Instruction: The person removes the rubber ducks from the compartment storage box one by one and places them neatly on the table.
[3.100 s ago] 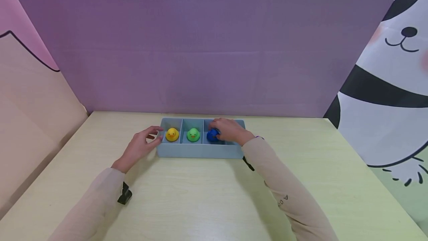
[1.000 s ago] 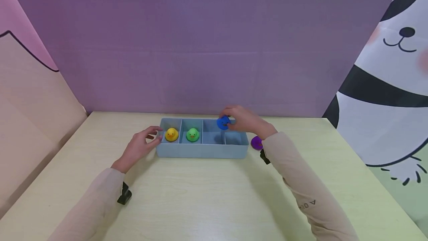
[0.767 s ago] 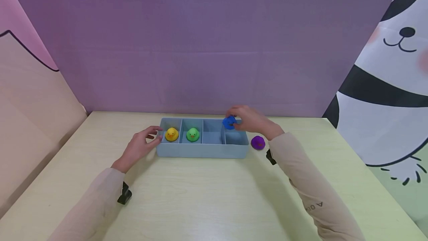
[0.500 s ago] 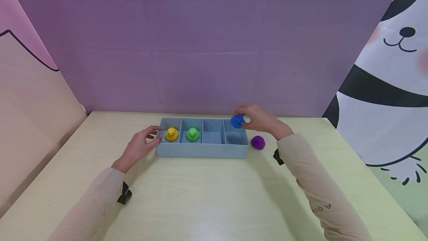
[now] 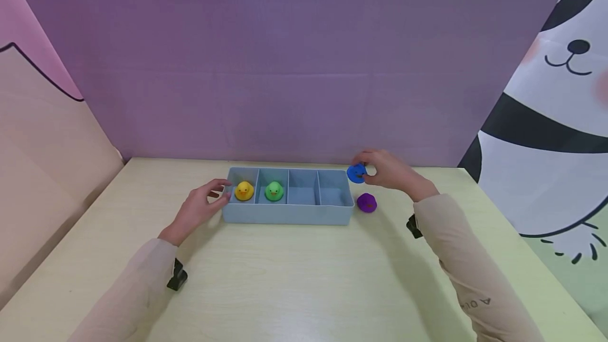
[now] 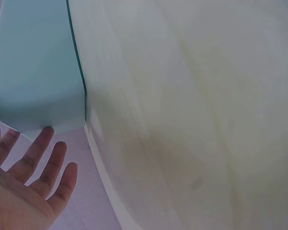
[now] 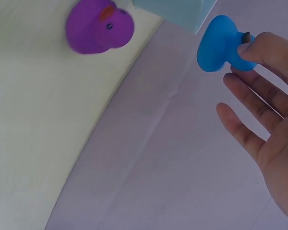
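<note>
Between thumb and fingertips my right hand pinches a blue rubber duck, held up just past the right end of a light-blue divided box. The right wrist view shows this blue duck tilted, its head by the thumb. A purple rubber duck sits on the table beside the box, below the right hand. In the box, a yellow duck fills the leftmost compartment and a green duck the one beside it; the two right compartments hold nothing. My left hand touches the box's left end with fingers extended.
The pale wooden table extends in front of the box. A purple backdrop rises behind its back edge, with a panda-printed panel at the right. Black wrist cameras sit on both sleeves.
My right hand has lifted the blue duck out of the third compartment and carried it rightward past the box's end. The purple duck has come into view. The left hand stays put.
</note>
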A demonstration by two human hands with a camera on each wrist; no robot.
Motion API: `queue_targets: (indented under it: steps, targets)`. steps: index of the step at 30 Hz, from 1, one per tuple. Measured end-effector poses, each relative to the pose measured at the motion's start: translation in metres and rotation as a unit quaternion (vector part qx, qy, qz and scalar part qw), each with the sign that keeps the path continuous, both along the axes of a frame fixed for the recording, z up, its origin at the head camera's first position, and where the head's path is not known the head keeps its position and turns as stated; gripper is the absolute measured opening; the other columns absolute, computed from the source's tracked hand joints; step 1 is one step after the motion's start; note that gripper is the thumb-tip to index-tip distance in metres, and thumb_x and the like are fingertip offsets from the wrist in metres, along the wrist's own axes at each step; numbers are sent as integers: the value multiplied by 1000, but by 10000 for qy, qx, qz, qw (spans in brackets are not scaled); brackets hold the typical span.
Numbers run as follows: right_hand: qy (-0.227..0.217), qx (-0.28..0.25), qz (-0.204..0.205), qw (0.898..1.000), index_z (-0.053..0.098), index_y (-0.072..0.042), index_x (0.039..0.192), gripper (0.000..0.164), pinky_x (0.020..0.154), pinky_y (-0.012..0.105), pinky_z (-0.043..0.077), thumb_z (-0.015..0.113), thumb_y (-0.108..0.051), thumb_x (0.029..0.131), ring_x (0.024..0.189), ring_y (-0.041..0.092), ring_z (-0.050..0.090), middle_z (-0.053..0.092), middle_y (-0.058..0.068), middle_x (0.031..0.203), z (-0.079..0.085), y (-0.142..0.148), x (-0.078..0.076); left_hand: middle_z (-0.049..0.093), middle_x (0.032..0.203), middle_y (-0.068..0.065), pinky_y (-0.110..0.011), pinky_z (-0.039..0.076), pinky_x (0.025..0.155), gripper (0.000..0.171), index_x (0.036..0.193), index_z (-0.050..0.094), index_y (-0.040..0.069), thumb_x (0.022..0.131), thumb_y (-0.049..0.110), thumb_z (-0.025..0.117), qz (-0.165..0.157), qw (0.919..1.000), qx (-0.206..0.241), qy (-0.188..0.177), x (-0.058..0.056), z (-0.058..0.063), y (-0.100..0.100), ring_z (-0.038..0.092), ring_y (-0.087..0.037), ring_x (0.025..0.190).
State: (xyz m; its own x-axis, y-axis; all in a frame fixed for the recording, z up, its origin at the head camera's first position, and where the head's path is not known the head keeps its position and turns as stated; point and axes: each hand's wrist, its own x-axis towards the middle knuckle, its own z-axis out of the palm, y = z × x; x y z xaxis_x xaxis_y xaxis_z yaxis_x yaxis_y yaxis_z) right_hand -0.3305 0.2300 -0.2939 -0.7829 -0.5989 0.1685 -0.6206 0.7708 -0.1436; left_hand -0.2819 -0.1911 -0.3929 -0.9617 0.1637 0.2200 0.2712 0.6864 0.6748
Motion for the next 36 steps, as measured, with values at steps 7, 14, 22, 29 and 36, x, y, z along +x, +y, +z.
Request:
queue_targets:
  steps: [7, 14, 22, 29, 36]
  targets:
    - [-10, -92, -162, 9998, 63, -3, 104, 28, 83, 43, 50, 66, -2, 76, 95, 28, 58, 61, 9, 103, -5, 20, 5, 57, 120, -17, -49, 48, 86, 37, 125, 52, 16, 91, 31, 54, -30, 10000, 12, -7, 2, 1, 0, 56, -35, 106]
    - [-146, -213, -346, 9991, 63, -2, 103, 28, 82, 44, 51, 68, -2, 75, 93, 27, 59, 61, 9, 98, -11, 38, 9, 58, 119, -17, -49, 48, 86, 35, 124, 52, 16, 91, 26, 55, -8, 10000, 40, 21, 2, 2, 0, 57, -35, 105]
    - [-24, -134, -465, 9988, 64, -2, 101, 28, 81, 46, 51, 69, -2, 74, 90, 28, 59, 62, 10, 96, -20, 55, 11, 58, 119, -17, -49, 48, 86, 36, 125, 52, 14, 91, 26, 55, -32, 10000, 52, 10, 3, 1, 2, 56, -35, 105]
    - [-368, -116, -662, 9971, 65, -2, 103, 29, 81, 45, 51, 69, -3, 75, 91, 27, 59, 61, 8, 96, -29, 67, 13, 58, 119, -17, -49, 48, 86, 37, 125, 52, 14, 91, 27, 55, -15, 10000, 40, -13, 3, 2, 2, 56, -35, 106]
    - [-409, -134, -632, 9971, 64, -2, 101, 28, 82, 46, 50, 68, 0, 74, 90, 29, 60, 63, 9, 95, -43, 76, 12, 58, 119, -17, -50, 48, 86, 37, 125, 52, 14, 91, 27, 55, -30, 10000, 58, -14, 3, 2, 3, 56, -35, 106]
